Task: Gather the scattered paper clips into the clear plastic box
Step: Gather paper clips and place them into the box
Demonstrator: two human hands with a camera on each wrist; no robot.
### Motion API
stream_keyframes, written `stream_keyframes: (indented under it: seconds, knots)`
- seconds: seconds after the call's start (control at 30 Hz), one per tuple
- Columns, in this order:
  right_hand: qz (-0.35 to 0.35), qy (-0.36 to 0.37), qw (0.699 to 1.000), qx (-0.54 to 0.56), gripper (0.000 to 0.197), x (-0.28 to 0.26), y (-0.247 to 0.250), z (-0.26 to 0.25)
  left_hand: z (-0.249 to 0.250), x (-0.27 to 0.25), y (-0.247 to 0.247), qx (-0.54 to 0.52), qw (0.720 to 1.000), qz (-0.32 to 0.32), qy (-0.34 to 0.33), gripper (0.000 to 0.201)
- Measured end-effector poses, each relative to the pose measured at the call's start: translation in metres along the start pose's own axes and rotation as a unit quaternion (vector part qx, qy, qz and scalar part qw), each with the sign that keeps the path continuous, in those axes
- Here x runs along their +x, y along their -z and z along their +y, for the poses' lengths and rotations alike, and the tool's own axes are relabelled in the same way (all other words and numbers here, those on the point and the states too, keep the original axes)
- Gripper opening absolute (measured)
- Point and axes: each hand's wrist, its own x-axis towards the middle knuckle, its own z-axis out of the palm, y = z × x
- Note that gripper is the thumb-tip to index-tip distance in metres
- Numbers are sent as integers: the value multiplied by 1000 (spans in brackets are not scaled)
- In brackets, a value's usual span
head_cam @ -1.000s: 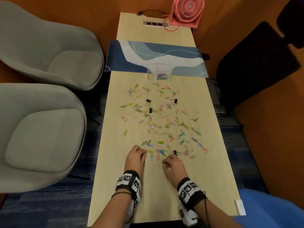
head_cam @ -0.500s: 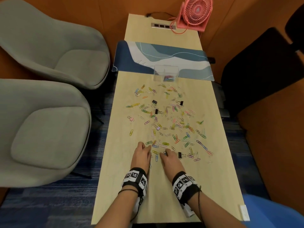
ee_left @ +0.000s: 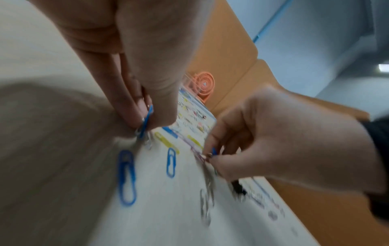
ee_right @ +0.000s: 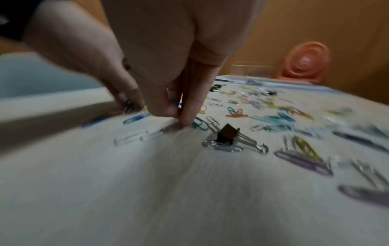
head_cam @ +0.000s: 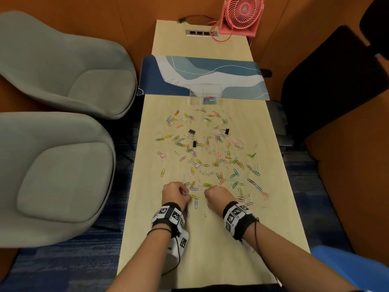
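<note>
Many coloured paper clips (head_cam: 212, 157) lie scattered over the middle of the wooden table (head_cam: 210, 249). The clear plastic box (head_cam: 205, 93) stands at the far end of the scatter with a few clips inside; it also shows in the right wrist view (ee_right: 252, 69). At the near edge of the scatter my left hand (head_cam: 187, 193) pinches a blue and a silver clip (ee_left: 145, 123) just above the tabletop. My right hand (head_cam: 207, 192), close beside it, pinches a blue clip (ee_right: 175, 102) with its fingertips (ee_right: 186, 119) on the table. Loose blue clips (ee_left: 126, 176) lie between the hands.
Three black binder clips (head_cam: 192, 132) lie among the clips, and another (ee_right: 228, 134) sits just right of my right hand. A blue patterned mat (head_cam: 160, 76) lies under the box. A pink fan (head_cam: 242, 13) stands at the far end. Grey chairs (head_cam: 63, 165) are on the left.
Both hands have drawn closer together at the near edge of the scatter. Their fingers have curled into pinches on clips.
</note>
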Motion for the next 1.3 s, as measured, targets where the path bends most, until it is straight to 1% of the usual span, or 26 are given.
stream_keyframes:
  seconds: [0.03,0.07,0.1,0.13,0.17,0.23,0.3,0.4,0.5,0.57,0.6,0.67,0.7,0.83,0.87,0.97,1.03,1.1,1.13,1.2,1.27,1.3]
  knots:
    - [26,-33,997,68,15,0,0,8,-1,1,2,-8,1000,-1,5,16]
    - [50,-72,986,142,12,-2,1,17,-1,2,4,-18,1000,-3,10,17]
    - [71,-107,966,222,9,-5,3,25,-2,4,5,-24,1000,-5,15,17]
    - [86,-141,937,308,7,-9,6,33,-3,5,7,-28,999,-7,18,18]
    - [93,-171,896,400,7,-13,10,41,-3,7,9,-34,999,-9,21,18]
    - [86,-209,797,560,10,-19,23,56,0,11,15,-52,998,-7,25,19]
    - [85,-215,715,660,13,-18,39,72,10,19,23,-80,997,-4,21,17]
    - [118,-207,603,761,11,-4,69,92,38,42,42,-130,991,15,2,14]
    - [164,-167,508,829,7,17,111,110,79,79,63,-190,981,24,-40,14]
    - [191,-129,459,858,8,33,142,123,111,109,76,-226,971,36,-66,15]
    - [203,-112,444,866,8,42,157,131,128,126,81,-244,965,46,-79,15]
    - [223,-79,427,873,9,63,185,145,159,159,88,-260,957,68,-113,15]
    - [232,-69,424,873,9,74,198,152,172,175,89,-259,954,79,-130,15]
    - [259,-64,429,863,8,122,228,183,215,243,73,-236,949,108,-181,13]
    - [259,-65,422,866,8,134,231,190,223,257,67,-231,947,115,-192,12]
    - [244,-70,377,891,4,163,237,203,243,294,50,-224,941,131,-217,11]
    - [224,-66,348,908,8,177,241,208,250,316,40,-212,943,132,-219,11]
    - [205,-55,330,920,13,187,243,209,252,333,31,-190,947,129,-223,10]
    - [200,-49,330,921,15,192,244,210,251,340,26,-175,949,126,-229,10]
    - [198,-43,347,916,16,201,242,214,248,349,18,-146,953,117,-240,11]
    - [205,-47,362,908,6,210,238,218,243,354,10,-132,955,111,-239,18]
    - [211,-48,368,904,6,214,235,220,241,356,7,-136,956,109,-236,26]
